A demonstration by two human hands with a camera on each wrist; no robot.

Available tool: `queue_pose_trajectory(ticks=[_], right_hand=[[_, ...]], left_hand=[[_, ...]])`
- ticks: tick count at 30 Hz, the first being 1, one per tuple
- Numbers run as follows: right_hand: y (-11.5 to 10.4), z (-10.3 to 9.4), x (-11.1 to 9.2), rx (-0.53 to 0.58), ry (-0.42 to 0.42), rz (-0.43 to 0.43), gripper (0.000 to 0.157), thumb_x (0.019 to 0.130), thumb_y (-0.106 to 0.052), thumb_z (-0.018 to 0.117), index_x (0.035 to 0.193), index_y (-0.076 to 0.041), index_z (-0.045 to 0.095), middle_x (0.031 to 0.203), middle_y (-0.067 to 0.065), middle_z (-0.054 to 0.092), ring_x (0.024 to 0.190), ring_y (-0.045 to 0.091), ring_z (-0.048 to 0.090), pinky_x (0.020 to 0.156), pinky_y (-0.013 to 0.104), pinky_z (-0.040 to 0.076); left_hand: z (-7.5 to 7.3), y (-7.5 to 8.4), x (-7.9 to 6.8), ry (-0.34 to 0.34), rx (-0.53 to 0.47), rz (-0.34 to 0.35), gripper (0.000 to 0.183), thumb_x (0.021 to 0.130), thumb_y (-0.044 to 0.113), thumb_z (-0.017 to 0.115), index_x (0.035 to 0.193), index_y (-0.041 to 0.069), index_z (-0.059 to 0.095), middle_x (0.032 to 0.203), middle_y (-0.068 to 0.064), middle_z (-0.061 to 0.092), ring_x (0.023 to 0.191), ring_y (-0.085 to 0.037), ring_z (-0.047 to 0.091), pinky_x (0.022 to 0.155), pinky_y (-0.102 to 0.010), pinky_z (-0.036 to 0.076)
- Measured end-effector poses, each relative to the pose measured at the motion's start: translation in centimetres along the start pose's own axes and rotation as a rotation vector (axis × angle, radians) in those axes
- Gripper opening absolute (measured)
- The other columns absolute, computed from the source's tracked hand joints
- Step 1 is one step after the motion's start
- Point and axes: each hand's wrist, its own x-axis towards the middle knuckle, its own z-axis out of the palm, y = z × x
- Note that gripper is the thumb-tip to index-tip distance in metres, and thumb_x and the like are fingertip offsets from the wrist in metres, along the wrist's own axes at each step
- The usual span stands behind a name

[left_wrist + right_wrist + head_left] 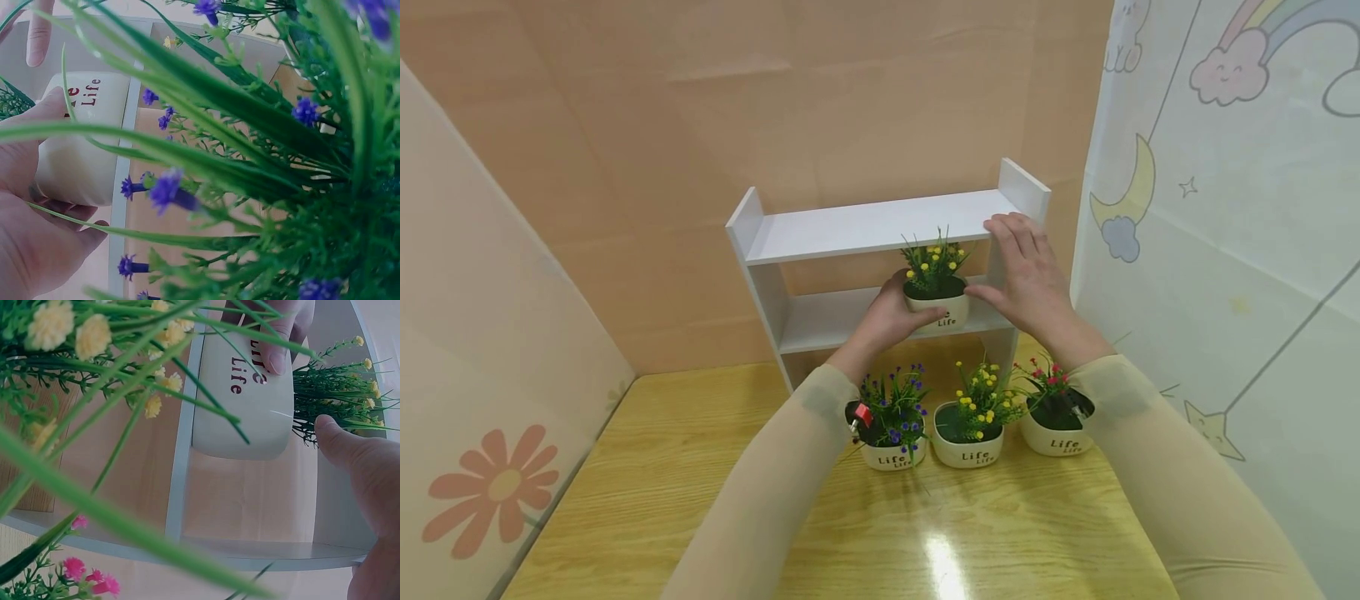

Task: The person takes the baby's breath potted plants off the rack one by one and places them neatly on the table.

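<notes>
My left hand grips a white "Life" pot of yellow artificial flowers from its left side, thumb across the front. The pot is at the middle board of a white shelf unit, under the top board. In the right wrist view the pot's base is at the board's front edge; whether it bears weight there I cannot tell. My right hand has its fingers extended at the front edge of the top board. Its thumb points toward the pot's right rim, by the leaves.
In front of the shelf, on the wooden table, stand a pot of purple flowers, another of yellow flowers and one of pink-red flowers. Both forearms pass close over them. Patterned panels flank the table.
</notes>
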Motion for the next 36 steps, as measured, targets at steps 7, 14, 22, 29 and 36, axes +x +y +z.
queue_pose_trajectory(ticks=[7, 14, 22, 29, 36], right_hand=[[0.0, 0.1, 0.0, 0.002, -0.004, 0.004, 0.106, 0.085, -0.027, 0.099, 0.164, -0.002, 0.034, 0.167, 0.023, 0.035, 0.159, 0.043, 0.026, 0.135, 0.049, 0.015], [0.0, 0.0, 0.0, -0.003, -0.014, 0.006, 0.106, 0.085, -0.027, 0.099, 0.164, -0.002, 0.034, 0.167, 0.023, 0.035, 0.159, 0.043, 0.026, 0.135, 0.049, 0.014], [0.1, 0.0, 0.1, -0.009, -0.021, 0.014, 0.108, 0.083, -0.024, 0.101, 0.164, -0.002, 0.034, 0.167, 0.023, 0.035, 0.158, 0.043, 0.026, 0.135, 0.049, 0.015], [0.3, 0.2, 0.2, -0.006, -0.011, 0.006, 0.107, 0.083, -0.026, 0.101, 0.164, -0.002, 0.034, 0.166, 0.023, 0.036, 0.158, 0.043, 0.026, 0.135, 0.049, 0.015], [0.4, 0.2, 0.2, -0.007, -0.018, 0.019, 0.108, 0.083, -0.027, 0.1, 0.164, -0.001, 0.035, 0.167, 0.024, 0.035, 0.159, 0.043, 0.026, 0.135, 0.048, 0.014]], left_hand=[[0.1, -0.2, 0.0, 0.021, 0.013, 0.005, 0.094, 0.097, 0.039, 0.088, 0.167, 0.006, 0.036, 0.149, -0.011, 0.057, 0.122, -0.024, 0.065, 0.104, -0.045, 0.055], [-0.1, -0.1, -0.4, 0.035, 0.016, 0.014, 0.089, 0.095, 0.038, 0.09, 0.164, 0.009, 0.043, 0.147, -0.009, 0.059, 0.124, -0.025, 0.065, 0.106, -0.046, 0.055], [-0.4, 0.1, -1.2, 0.034, 0.014, 0.021, 0.086, 0.094, 0.036, 0.092, 0.162, 0.01, 0.044, 0.145, -0.008, 0.061, 0.126, -0.025, 0.066, 0.108, -0.045, 0.055], [-0.7, 0.1, -2.3, 0.032, 0.016, 0.01, 0.087, 0.094, 0.036, 0.092, 0.162, 0.011, 0.044, 0.145, -0.008, 0.06, 0.125, -0.024, 0.064, 0.107, -0.046, 0.055], [-0.7, 0.1, -3.2, 0.032, 0.026, -0.018, 0.095, 0.092, 0.039, 0.093, 0.165, 0.01, 0.04, 0.149, -0.009, 0.058, 0.132, -0.026, 0.063, 0.11, -0.047, 0.054]])
